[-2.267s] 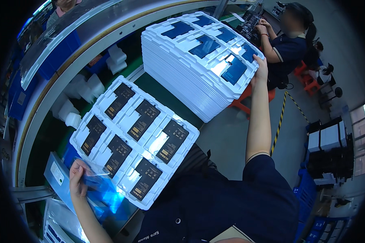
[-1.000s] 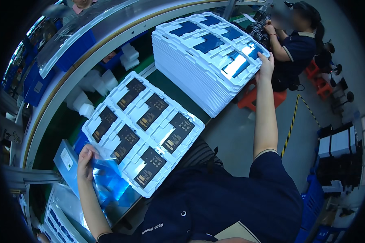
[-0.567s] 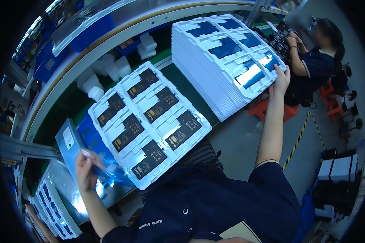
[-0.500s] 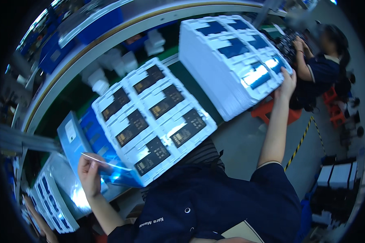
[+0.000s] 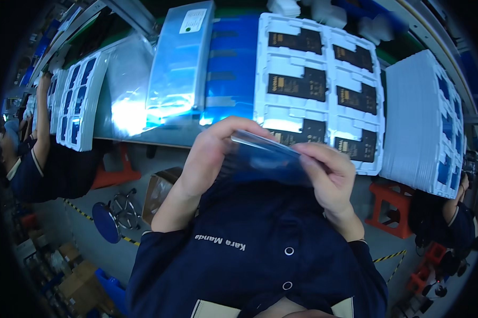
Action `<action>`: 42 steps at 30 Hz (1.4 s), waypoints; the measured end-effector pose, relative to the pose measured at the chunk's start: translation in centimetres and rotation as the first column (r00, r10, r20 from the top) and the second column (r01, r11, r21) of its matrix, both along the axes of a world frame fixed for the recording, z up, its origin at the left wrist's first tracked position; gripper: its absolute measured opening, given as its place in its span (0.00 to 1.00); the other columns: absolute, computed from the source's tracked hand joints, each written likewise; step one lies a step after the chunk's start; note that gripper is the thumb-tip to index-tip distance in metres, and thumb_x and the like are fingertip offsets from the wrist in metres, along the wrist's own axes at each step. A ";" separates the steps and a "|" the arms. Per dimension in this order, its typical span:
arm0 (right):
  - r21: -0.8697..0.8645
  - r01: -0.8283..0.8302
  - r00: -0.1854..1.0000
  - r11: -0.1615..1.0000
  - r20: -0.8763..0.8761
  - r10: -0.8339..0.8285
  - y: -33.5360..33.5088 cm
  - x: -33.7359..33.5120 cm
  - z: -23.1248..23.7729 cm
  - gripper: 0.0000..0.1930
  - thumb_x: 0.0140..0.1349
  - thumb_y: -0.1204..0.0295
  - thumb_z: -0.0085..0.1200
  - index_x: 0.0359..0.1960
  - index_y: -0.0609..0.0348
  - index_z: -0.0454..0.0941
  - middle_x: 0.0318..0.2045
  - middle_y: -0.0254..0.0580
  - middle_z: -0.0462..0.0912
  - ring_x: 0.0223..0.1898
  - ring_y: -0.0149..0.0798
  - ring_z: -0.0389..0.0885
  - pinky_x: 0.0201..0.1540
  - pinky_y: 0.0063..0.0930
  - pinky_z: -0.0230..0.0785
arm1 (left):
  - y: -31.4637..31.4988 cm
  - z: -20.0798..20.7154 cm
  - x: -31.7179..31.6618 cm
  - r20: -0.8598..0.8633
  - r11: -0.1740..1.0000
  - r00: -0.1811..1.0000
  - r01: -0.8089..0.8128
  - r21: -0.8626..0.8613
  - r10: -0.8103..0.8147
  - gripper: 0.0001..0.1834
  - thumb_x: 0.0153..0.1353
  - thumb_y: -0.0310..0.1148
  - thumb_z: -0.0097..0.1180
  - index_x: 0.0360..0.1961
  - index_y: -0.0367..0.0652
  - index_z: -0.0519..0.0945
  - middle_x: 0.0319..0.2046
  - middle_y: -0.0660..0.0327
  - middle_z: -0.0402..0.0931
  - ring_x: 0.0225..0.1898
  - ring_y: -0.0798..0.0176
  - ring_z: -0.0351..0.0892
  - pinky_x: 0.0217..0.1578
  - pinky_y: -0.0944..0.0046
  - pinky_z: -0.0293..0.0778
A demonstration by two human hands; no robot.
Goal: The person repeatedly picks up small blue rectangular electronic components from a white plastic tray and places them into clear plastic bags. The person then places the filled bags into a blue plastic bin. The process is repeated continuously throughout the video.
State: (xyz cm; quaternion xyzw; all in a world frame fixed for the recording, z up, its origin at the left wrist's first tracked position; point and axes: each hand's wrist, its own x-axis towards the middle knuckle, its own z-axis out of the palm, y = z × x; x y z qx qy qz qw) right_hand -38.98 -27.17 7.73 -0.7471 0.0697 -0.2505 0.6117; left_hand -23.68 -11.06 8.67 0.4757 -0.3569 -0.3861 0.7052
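In front of my chest a piece of clear plastic film (image 5: 271, 161) is stretched between my hands, its upper edge catching the light. My left hand (image 5: 210, 151) is closed on its left end; the fingertips are partly hidden. At the other end, my right hand (image 5: 332, 172) pinches the film between thumb and fingers. Just beyond lies a white moulded tray (image 5: 284, 56) with several flat black batteries (image 5: 297, 86) with gold print in its pockets. My hands and the film cover part of the tray's near edge.
Left of the tray are blue film sheets (image 5: 231, 69) and a clear-topped blue pack (image 5: 178, 63) with a white label. A tall stack of white trays (image 5: 409, 116) stands at right, another stack (image 5: 85, 100) at far left. Co-workers sit on both sides. An orange stool (image 5: 390, 209) is below.
My right hand has left the tray stack at right and now grips the film that my left hand held alone. The film is now before my chest. The view has turned.
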 end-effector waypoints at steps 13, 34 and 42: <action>0.497 -0.024 0.999 0.868 0.051 -0.002 1.8 0.1 -0.8 0.12 0.65 0.73 0.46 0.44 0.68 0.77 0.54 0.56 0.70 0.51 0.43 0.74 0.52 0.34 0.68 | 0.5 -2.8 -0.4 0.233 0.953 0.935 -0.292 0.076 0.268 0.20 0.49 0.18 0.62 0.45 0.36 0.74 0.36 0.60 0.77 0.39 0.70 0.76 0.39 0.72 0.72; 0.073 0.111 0.991 0.991 0.068 -0.116 -2.1 -2.5 -0.3 0.10 0.48 0.84 0.58 0.34 0.66 0.81 0.33 0.48 0.81 0.34 0.39 0.79 0.35 0.26 0.70 | 0.1 -3.2 1.0 0.927 0.957 0.294 -0.238 -0.164 0.233 0.28 0.31 0.49 0.75 0.08 0.47 0.64 0.08 0.69 0.56 0.10 0.67 0.60 0.14 0.70 0.52; 0.187 0.354 0.916 0.916 -0.268 -0.299 -3.2 -1.7 -2.0 0.14 0.53 0.84 0.58 0.43 0.68 0.77 0.25 0.36 0.79 0.22 0.21 0.74 0.25 0.09 0.64 | -0.1 -3.7 1.9 0.872 0.996 0.489 0.067 -0.066 0.025 0.12 0.39 0.31 0.67 0.22 0.38 0.76 0.23 0.58 0.74 0.23 0.58 0.74 0.22 0.64 0.67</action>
